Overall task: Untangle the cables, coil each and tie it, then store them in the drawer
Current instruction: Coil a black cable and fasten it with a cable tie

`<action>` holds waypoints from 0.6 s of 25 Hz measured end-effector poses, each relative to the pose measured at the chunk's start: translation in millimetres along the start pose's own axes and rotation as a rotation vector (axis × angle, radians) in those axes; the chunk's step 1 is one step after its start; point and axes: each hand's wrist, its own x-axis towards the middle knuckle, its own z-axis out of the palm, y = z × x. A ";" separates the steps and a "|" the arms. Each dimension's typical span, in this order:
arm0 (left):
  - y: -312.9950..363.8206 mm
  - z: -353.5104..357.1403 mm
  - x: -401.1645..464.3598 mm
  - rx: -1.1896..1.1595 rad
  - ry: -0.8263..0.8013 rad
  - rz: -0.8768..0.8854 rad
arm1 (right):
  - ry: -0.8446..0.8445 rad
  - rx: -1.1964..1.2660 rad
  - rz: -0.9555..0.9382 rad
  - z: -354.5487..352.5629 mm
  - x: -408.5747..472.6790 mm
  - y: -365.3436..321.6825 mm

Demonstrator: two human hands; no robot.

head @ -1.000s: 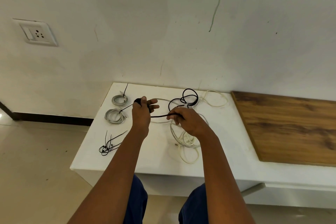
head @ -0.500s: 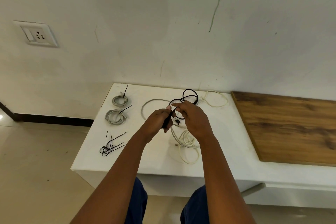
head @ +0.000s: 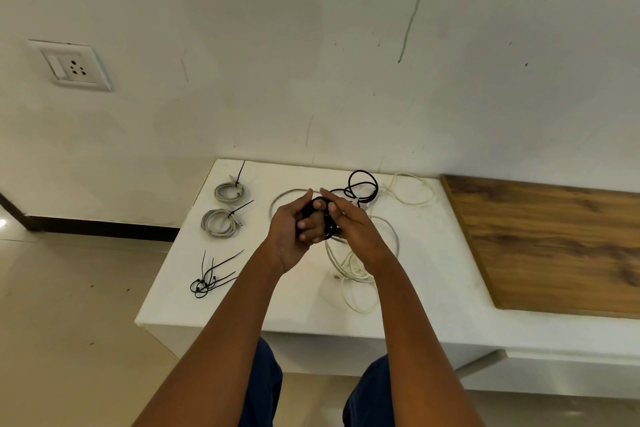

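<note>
Counter (head: 301,308): we note a white top bearing all cables, with a wood panel (head: 554,243) at 3 o'clock.
Loose tangle (head: 360,263): white cables remain unsorted at 5 o'clock of the hands.
Tied coils (head: 221,222): two grey coils lie finished at 9 o'clock.
Change: a second ago the black cable (head: 327,222) was stretched between parted hands; now they have closed together, so we judge another loop added.
Left hand (head: 294,229): curled round the black coil.
Right hand (head: 349,222): fingers pinching the cable against that coil.
</note>
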 end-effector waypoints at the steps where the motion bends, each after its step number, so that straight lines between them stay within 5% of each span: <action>1: 0.3 -1.3 -0.1 -0.016 0.007 -0.001 | -0.022 0.012 0.010 2.2 -0.6 -0.8; 5: -1.2 1.1 0.8 -0.050 0.036 -0.002 | 0.037 -0.117 -0.082 9.7 -0.3 -2.0; 15: -11.4 20.2 0.8 0.210 0.506 0.213 | 0.122 -0.497 -0.240 21.3 2.5 5.6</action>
